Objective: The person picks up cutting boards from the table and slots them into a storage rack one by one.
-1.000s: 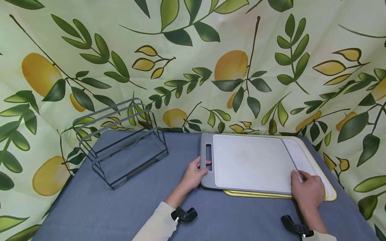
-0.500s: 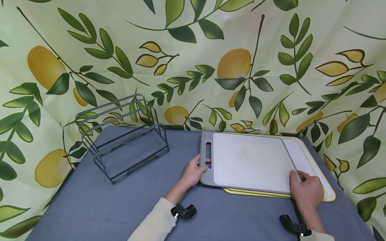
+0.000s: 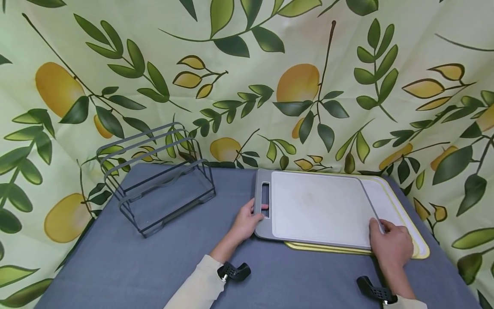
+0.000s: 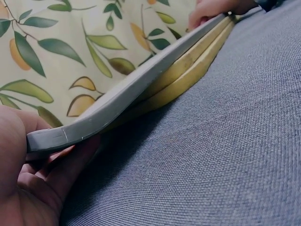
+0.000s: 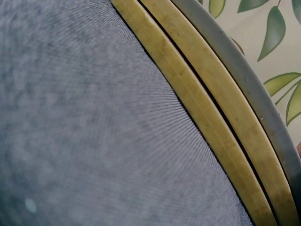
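Observation:
A white cutting board with a grey rim (image 3: 316, 208) lies on top of two yellow-edged cutting boards (image 3: 401, 214). My left hand (image 3: 246, 221) grips its handle end, thumb above and fingers underneath, with fingertips showing through the handle slot. In the left wrist view this grey end (image 4: 66, 134) sits raised off the tablecloth, while the yellow-edged boards (image 4: 188, 70) lie below. At the far end my right hand (image 3: 391, 242) pinches the grey board's right edge, its fingers partly hidden. The right wrist view shows the yellow edges (image 5: 202, 108) stacked under the grey one (image 5: 244, 70).
A dark grey wire rack (image 3: 162, 184) with several upright slots stands at the left of the table. A blue-grey cloth (image 3: 135, 274) covers the table. Behind it hangs a curtain (image 3: 247, 86) printed with leaves and fruit.
The head view has shifted slightly. Both hands keep their hold on the grey-rimmed cutting board, and the boards and rack have stayed in place.

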### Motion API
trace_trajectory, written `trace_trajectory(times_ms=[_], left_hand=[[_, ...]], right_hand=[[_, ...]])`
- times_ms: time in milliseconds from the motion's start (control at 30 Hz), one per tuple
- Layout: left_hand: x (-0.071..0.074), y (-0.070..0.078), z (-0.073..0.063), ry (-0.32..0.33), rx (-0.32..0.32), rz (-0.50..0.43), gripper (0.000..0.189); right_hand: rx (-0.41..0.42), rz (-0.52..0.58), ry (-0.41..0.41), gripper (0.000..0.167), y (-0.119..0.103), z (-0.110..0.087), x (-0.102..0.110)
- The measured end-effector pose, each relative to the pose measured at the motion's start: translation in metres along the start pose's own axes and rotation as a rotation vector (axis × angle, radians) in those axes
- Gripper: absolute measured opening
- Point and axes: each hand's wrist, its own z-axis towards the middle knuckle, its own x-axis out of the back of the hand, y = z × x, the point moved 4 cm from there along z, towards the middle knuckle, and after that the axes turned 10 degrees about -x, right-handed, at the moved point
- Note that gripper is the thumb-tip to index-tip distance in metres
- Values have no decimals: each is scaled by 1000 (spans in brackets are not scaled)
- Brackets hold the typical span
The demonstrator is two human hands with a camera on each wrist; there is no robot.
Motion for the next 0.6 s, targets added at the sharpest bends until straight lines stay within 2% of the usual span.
trace_trajectory(times_ms=[300,600], left_hand=[[-4,1,1,-11,9,4,52],[-1,7,-1,-3,8,4,56]], right_hand=[[11,31,32,48,1,0,6],[38,44,-1,48,-1,-1,2]])
